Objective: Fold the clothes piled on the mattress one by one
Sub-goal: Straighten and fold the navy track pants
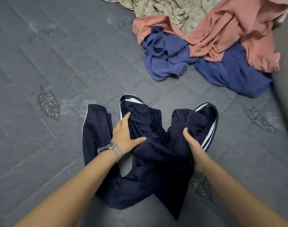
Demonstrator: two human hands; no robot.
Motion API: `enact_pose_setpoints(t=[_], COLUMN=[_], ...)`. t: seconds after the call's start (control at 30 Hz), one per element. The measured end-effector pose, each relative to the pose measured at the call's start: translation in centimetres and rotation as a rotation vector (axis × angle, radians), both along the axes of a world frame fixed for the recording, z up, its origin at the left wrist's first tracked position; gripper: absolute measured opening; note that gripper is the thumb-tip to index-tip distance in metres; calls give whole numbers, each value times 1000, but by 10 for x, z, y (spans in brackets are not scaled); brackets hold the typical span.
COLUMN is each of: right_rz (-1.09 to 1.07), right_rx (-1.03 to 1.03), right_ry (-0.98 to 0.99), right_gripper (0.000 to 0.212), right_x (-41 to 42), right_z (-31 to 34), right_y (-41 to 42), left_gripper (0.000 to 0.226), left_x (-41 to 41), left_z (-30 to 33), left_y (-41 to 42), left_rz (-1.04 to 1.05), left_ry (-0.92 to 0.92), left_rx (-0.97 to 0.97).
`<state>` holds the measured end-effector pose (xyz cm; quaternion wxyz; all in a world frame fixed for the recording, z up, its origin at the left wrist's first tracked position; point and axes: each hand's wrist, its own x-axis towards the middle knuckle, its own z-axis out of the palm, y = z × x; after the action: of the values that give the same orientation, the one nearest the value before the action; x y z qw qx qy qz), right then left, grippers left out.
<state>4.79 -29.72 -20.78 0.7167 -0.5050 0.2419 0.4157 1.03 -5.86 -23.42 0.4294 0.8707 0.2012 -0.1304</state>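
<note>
- A person looks down at a grey quilted mattress (41, 63); both bare forearms reach forward into view.
- Navy track pants (149, 154) with white side stripes lie bunched and twisted on the mattress directly in front of the person; the legs are crossed and crumpled, not yet laid flat.
- The left hand (125, 135) rests on the pants near the waistband; its index finger and thumb lie spread and fairly straight against the cloth, pressing rather than clutching; the other fingers are hidden in the folds; a watch (109, 149) with a pale strap sits on that wrist.
- The right hand (193, 145) grips a bunch of the pants' fabric; the thumb shows on top and the other fingers curl under the cloth, out of sight.
- A pile (205, 46) of unfolded clothes sits well apart, toward the far right of the mattress; it includes a blue garment (166, 63), a salmon-pink garment (230, 30) draped over it, and a pale patterned cloth (164, 7) at the top edge.
- No folded item is visible anywhere in view.
- Judged from this, the task looks to be at an early stage; the pants are being straightened out before any fold, and the blue, pink and patterned pieces are left to do afterwards.
</note>
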Motion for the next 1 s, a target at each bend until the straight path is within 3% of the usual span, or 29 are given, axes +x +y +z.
enact_pose_setpoints(t=[0.13, 0.2, 0.3, 0.37, 0.43, 0.5, 0.57, 0.6, 0.67, 0.73, 0.8, 0.87, 0.93, 1.0], right_rz=[-107, -117, -163, -136, -53, 64, 132, 151, 175, 163, 126, 71, 19, -11], right_rx=[-6, -45, -102, -97, -84, -79, -43, -18, 19, 57, 115, 185, 251, 284], right_ry=[-49, -94, -224, -321, -445, -576, -658, -689, -750, -821, -876, -899, -895, -905], right_gripper=[48, 44, 40, 26, 26, 34, 36, 36, 34, 35, 35, 29, 28, 28], right_x=[-4, -14, -33, -45, -59, -74, -93, -103, -124, -146, -168, -187, -204, -219], right_z=[-16, -15, 7, 35, 67, 101, 133, 148, 178, 207, 237, 265, 292, 316], right_y=[-1, -7, -23, -35, -48, -57, -61, -62, -65, -69, -76, -86, -98, -110], left_gripper=[46, 32, 34, 40, 55, 59, 36, 37, 57, 88, 122, 137, 131, 101], left_x=[-2, -13, -45, -70, -95, -114, -128, -135, -142, -146, -151, -158, -171, -190], left_z=[-8, -2, 22, 41, 62, 89, 122, 139, 160, 167, 171, 181, 196, 213], left_y=[-7, -12, -18, -16, -16, -22, -35, -44, -58, -68, -78, -89, -100, -106], left_rz=[-70, -118, -150, -177, -235, -312, -338, -323, -263, -215, -257, -295, -221, -166], left_ry=[-38, -17, 50, 209, 418, 524, 573, 589, 417, 109, -135, -275, -265, -162], left_rx=[213, 331, 481, 572, 648, 568, 377, 351, 418, 488, 310, 25, -312, -704])
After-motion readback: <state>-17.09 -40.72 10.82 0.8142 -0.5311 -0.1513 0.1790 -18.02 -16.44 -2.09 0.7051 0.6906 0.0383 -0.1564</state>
